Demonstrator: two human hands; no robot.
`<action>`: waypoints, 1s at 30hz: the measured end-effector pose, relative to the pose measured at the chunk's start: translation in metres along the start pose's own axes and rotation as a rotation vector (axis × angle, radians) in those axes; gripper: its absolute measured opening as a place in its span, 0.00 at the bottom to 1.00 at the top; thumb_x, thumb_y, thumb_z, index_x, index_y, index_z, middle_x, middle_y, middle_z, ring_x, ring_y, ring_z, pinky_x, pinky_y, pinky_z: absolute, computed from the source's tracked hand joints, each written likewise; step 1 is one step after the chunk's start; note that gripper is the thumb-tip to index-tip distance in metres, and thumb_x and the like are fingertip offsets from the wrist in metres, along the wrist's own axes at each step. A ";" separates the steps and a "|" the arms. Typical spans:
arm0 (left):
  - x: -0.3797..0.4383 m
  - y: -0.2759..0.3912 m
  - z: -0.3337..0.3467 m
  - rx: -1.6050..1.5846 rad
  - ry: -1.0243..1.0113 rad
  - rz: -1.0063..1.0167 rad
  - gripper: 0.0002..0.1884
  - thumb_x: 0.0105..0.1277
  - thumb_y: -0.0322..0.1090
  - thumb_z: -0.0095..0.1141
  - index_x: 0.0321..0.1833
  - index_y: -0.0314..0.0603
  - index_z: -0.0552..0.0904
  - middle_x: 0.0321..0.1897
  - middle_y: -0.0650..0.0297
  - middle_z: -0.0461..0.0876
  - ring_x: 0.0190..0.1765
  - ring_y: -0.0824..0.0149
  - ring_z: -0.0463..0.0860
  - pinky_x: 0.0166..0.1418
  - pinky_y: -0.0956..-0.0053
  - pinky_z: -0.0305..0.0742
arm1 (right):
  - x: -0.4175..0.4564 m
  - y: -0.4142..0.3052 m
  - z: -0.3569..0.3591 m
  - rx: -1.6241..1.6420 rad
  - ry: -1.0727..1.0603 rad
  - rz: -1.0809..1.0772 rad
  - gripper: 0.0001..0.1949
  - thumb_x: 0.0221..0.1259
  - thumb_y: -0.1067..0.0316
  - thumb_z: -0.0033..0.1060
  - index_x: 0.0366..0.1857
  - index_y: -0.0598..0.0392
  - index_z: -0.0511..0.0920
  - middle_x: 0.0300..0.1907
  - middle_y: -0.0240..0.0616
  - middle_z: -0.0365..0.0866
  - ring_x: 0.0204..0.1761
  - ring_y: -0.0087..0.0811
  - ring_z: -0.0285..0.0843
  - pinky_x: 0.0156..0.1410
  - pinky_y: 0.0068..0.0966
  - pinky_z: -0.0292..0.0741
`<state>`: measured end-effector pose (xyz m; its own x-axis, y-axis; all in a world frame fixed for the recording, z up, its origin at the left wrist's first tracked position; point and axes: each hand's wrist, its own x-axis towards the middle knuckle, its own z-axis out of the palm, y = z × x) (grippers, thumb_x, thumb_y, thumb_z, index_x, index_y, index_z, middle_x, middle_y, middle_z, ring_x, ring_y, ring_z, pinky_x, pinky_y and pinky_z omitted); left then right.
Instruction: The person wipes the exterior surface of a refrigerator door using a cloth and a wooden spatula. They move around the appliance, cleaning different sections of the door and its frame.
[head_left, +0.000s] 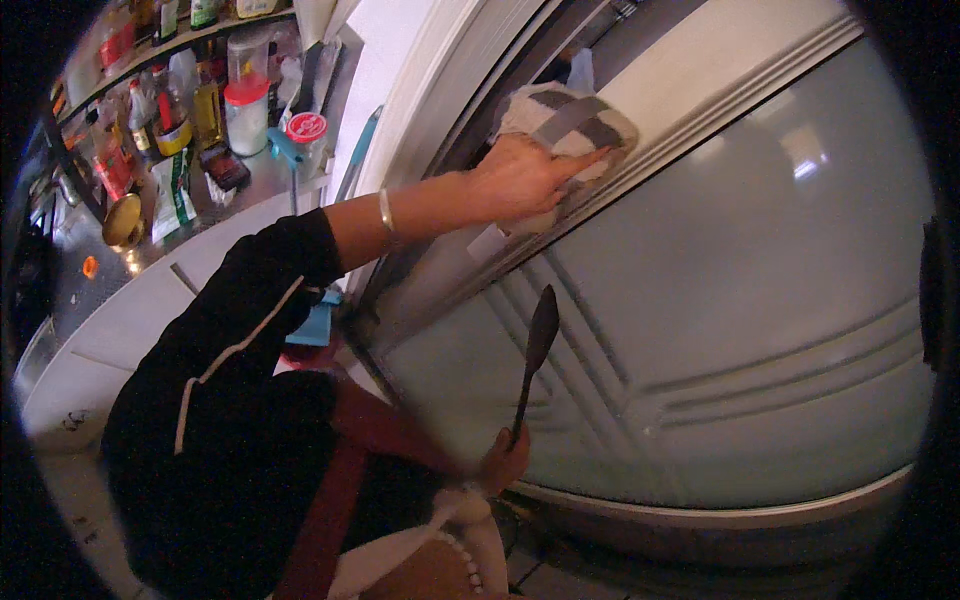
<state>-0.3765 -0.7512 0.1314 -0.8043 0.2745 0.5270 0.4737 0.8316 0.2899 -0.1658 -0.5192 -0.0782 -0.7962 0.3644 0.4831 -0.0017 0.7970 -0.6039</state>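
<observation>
My left hand (521, 176), at the end of a dark sleeve and a wrist with a metal bangle, presses a checked cloth (559, 112) against the rail of a pale frame. Its index finger lies stretched out across the cloth. Some of the fingers are hidden by the cloth. Lower down, my right hand (504, 466) grips the slender handle of a dark flat-bladed tool (541, 330), perhaps a spatula. The blade points upward in front of a frosted glass panel (750, 262) with grooved lines; contact with the glass cannot be told.
A curved counter (217, 232) at left carries bottles, a red-lidded jar (247, 112), a smaller jar (306, 135), a green and white packet (174, 195) and a brass bowl (124, 220). A blue dustpan-like thing (311, 328) stands below. Floor tiles (555, 574) show at the bottom.
</observation>
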 end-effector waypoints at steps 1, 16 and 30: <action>0.005 -0.001 0.001 0.011 0.166 0.076 0.36 0.46 0.37 0.56 0.63 0.60 0.61 0.31 0.56 0.77 0.30 0.53 0.77 0.37 0.58 0.72 | 0.002 -0.004 0.000 0.006 -0.039 0.066 0.16 0.55 0.64 0.50 0.46 0.61 0.71 0.35 0.47 0.76 0.35 0.41 0.74 0.41 0.31 0.70; 0.092 0.030 -0.072 0.021 0.754 0.346 0.31 0.52 0.36 0.50 0.62 0.65 0.61 0.21 0.54 0.77 0.24 0.52 0.77 0.27 0.60 0.74 | 0.008 0.003 0.011 0.001 -0.074 0.091 0.16 0.59 0.58 0.43 0.44 0.59 0.72 0.29 0.45 0.73 0.31 0.42 0.70 0.37 0.34 0.67; 0.053 0.014 -0.023 -0.142 0.506 0.127 0.26 0.53 0.36 0.49 0.59 0.63 0.67 0.20 0.53 0.77 0.23 0.52 0.78 0.25 0.58 0.74 | -0.014 0.012 0.006 -0.117 -0.095 0.147 0.15 0.56 0.63 0.48 0.45 0.60 0.71 0.35 0.49 0.75 0.35 0.46 0.72 0.42 0.34 0.68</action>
<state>-0.4041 -0.7363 0.1816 -0.4810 0.0728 0.8737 0.6282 0.7238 0.2855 -0.1582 -0.5177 -0.0964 -0.8360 0.4383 0.3301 0.1848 0.7913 -0.5828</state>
